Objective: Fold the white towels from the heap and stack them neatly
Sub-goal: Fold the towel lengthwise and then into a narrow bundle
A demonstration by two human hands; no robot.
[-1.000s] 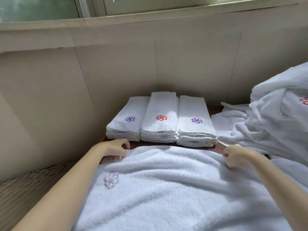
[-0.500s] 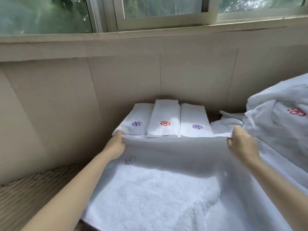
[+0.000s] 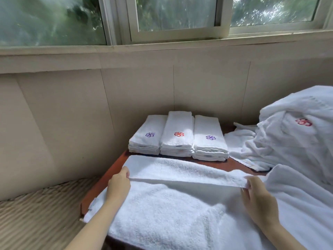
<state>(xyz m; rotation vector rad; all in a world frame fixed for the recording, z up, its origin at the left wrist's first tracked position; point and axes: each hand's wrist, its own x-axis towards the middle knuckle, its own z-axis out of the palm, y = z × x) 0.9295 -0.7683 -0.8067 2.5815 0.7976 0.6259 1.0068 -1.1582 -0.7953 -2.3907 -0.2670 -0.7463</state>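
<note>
Where the towel (image 3: pixel 171 213) lies folded, three stacks (image 3: pixel 178 134) behind, heap (image 3: pixel 288 141) at right

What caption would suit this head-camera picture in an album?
Left hand and right hand pinch the folded edge of a white towel; three neat stacks behind.

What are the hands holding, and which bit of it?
Both hold the big white towel by its lifted edge: the left hand pinches the left end, and the right hand pinches the right end.
</note>
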